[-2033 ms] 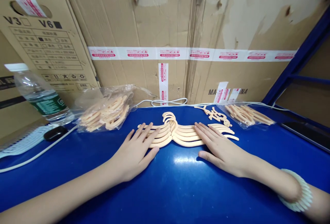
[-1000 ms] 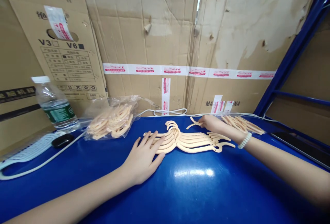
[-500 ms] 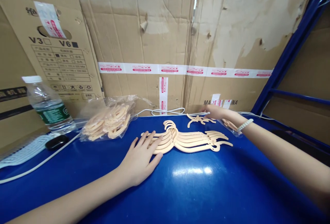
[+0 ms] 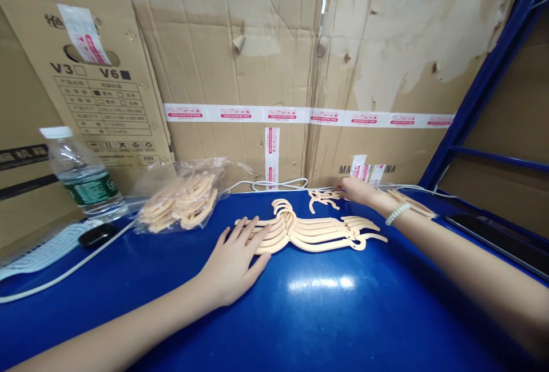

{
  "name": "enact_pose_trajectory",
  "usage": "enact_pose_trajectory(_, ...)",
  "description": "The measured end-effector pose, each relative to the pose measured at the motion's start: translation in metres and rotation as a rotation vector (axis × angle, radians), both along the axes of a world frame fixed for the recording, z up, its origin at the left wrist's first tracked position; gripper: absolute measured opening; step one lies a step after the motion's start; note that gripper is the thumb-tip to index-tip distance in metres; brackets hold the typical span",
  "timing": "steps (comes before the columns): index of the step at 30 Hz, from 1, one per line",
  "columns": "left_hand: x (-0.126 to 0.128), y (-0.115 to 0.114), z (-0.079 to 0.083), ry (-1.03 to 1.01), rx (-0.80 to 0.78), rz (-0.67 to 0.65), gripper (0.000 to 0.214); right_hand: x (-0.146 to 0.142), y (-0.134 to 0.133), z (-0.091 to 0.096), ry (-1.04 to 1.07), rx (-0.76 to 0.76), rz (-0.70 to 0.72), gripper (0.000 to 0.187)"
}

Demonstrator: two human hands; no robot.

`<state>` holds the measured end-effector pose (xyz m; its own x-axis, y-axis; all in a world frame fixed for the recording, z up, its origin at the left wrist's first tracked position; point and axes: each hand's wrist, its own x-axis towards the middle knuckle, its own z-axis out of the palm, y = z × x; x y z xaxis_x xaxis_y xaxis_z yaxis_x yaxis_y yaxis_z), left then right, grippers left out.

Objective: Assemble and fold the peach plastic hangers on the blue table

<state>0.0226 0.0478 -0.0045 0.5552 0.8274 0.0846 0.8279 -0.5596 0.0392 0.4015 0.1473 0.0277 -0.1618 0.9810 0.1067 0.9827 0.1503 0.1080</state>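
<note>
A row of small beige hangers (image 4: pixel 317 229) lies overlapped on the blue table (image 4: pixel 300 315). My left hand (image 4: pixel 234 266) rests flat and open on the row's left ends, fingers spread. My right hand (image 4: pixel 357 191), with a bead bracelet on the wrist, reaches to the back of the table. Its fingers are closed on the right end of a few loose hangers (image 4: pixel 321 198) lying just behind the row.
An open plastic bag of hangers (image 4: pixel 180 195) lies back left, beside a water bottle (image 4: pixel 81 175) and a black object (image 4: pixel 96 235). Another bag of hangers (image 4: pixel 412 202) sits behind my right wrist. A white cable (image 4: pixel 278 184) runs along the cardboard boxes (image 4: pixel 257 63). A blue frame (image 4: pixel 484 86) stands at right.
My right hand left the row and reached back right to the loose hangers, which have shifted slightly left. My left hand stayed on the row.
</note>
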Motion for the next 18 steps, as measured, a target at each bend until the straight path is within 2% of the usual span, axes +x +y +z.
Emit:
enact_pose_trajectory(5, -0.001, 0.002, -0.002, -0.047, 0.007, -0.009, 0.055, -0.012, 0.0, 0.007, 0.006, 0.045, 0.027, 0.023)
enact_pose_trajectory(8, 0.0, 0.002, -0.002, -0.049, -0.003, -0.008, 0.055, -0.03, -0.011, 0.008, 0.02, 0.066, 0.123, 0.021)
enact_pose_trajectory(13, 0.003, 0.001, 0.0, -0.054, -0.021, 0.014, 0.056, -0.057, -0.024, -0.001, 0.008, 0.034, 0.356, 0.046)
enact_pose_trajectory(18, 0.004, 0.001, -0.001, -0.094, -0.03, 0.021, 0.057, -0.046, -0.016, -0.01, -0.035, 0.084, 0.372, 0.039)
